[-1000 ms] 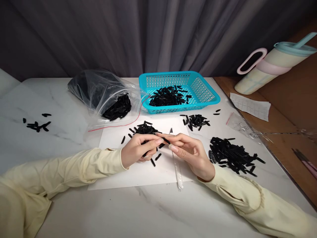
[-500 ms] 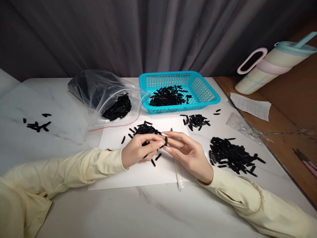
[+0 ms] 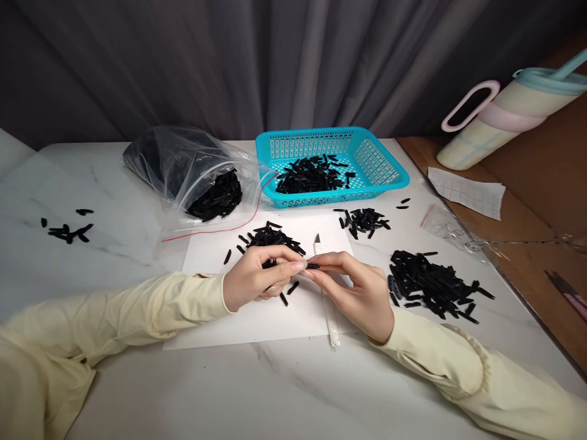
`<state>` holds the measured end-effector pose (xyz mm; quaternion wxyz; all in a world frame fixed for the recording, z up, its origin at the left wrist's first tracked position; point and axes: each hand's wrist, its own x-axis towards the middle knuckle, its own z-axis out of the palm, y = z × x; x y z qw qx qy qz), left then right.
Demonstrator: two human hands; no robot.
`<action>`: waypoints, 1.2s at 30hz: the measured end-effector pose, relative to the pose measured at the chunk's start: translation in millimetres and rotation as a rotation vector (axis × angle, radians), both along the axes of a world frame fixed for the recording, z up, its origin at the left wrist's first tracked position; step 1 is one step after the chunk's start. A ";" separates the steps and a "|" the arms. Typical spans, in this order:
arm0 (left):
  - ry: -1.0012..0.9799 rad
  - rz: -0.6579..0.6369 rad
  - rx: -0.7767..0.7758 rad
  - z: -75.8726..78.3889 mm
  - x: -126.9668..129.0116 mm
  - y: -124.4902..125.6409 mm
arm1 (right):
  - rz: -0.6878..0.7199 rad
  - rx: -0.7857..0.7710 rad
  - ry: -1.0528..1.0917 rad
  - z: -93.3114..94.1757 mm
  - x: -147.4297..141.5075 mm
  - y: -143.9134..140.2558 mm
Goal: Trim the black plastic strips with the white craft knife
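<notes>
A person in pale yellow sleeves rests both forearms on a white marble table (image 3: 137, 391). The left hand (image 3: 257, 278) and right hand (image 3: 353, 287) meet fingertip to fingertip above a white sheet of paper (image 3: 275, 321). Between them they pinch 1 small black plastic piece (image 3: 312, 266): the left thumb and forefinger close narrowly on one end, the right thumb and forefinger on the other. The left hand's remaining fingers curl over more black pieces in the palm.

Just beyond the left fingertips lies a small heap of black pieces (image 3: 270, 237) on the paper. Under the right fingers runs a white-handled craft knife (image 3: 329, 308), its blade pointing away from the person. Right of the right hand, well apart, sits a larger pile of black pieces (image 3: 433, 284), near the table's right edge. Beyond the fingers stands a turquoise plastic basket (image 3: 385, 174) holding more pieces, with a small cluster (image 3: 364, 220) just in front of it. Far left of the left hand is a clear plastic bag (image 3: 183, 168) of pieces, and a few strays (image 3: 66, 231). Bare tabletop lies open nearest the person, below both wrists.
</notes>
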<state>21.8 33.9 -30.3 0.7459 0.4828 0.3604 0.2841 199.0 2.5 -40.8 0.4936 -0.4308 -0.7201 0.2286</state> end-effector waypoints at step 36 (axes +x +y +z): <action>-0.094 0.042 0.038 0.3 -3.1 -0.4 | 0.211 0.019 -0.111 -0.6 6.7 4.2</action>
